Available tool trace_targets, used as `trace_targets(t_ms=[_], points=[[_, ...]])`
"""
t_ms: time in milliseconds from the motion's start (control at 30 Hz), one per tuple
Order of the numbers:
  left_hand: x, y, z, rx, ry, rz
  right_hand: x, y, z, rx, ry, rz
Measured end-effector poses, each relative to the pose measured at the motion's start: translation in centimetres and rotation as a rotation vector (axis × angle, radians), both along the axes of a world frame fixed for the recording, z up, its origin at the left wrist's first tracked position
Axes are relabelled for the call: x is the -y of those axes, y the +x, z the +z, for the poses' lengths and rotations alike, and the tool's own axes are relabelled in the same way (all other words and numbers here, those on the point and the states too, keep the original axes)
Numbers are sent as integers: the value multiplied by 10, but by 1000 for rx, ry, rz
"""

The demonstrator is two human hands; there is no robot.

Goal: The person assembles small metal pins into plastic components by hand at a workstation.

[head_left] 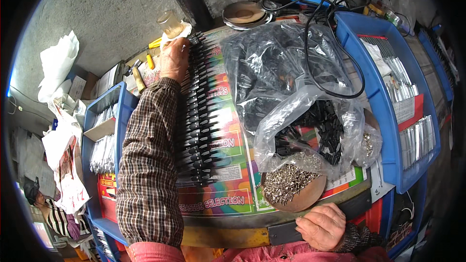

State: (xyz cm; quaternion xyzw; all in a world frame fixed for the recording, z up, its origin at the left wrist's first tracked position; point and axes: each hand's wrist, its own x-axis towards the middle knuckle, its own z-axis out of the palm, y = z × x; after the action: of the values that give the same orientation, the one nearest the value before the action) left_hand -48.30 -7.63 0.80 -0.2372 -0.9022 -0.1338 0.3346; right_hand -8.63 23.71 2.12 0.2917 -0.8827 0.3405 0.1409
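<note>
My left hand [175, 59] reaches to the far end of a long row of black plastic pieces with thin prongs [196, 121]. Its fingers are curled, and what they grip, if anything, is hidden. Just beyond it, a small glass jar [170, 23] leans on a white cloth [183, 31]. At the table's front edge my right hand [322, 226] is closed, with its fingers bent; I cannot make out anything in them. Nearest to it is a round brown dish [310, 196] heaped with small silvery metal pieces [290, 182].
A clear plastic bag [286, 63] of black parts fills the table's middle. Blue trays stand left [127, 98] and right [383, 116], holding thin silvery items. A black cable [307, 43] loops over the bag. A black cylinder [187, 0] leans on the wall. Another person [60, 216] is far left.
</note>
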Motion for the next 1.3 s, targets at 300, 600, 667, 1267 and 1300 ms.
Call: trace_targets(t_ms=[300,600,667,1267,1300], points=[[0,1,4,5,36,-15,0,0,3,6,-9,9],[-2,2,4,10,21,-11,0,0,4,8,4,11],[-1,5,7,32,0,-11,1,1,4,3,2,9],[10,73,31,76,-29,-38,2,2,-8,-80,-9,-4],[17,82,37,71,-41,-81,3,3,-7,-93,-5,-8]])
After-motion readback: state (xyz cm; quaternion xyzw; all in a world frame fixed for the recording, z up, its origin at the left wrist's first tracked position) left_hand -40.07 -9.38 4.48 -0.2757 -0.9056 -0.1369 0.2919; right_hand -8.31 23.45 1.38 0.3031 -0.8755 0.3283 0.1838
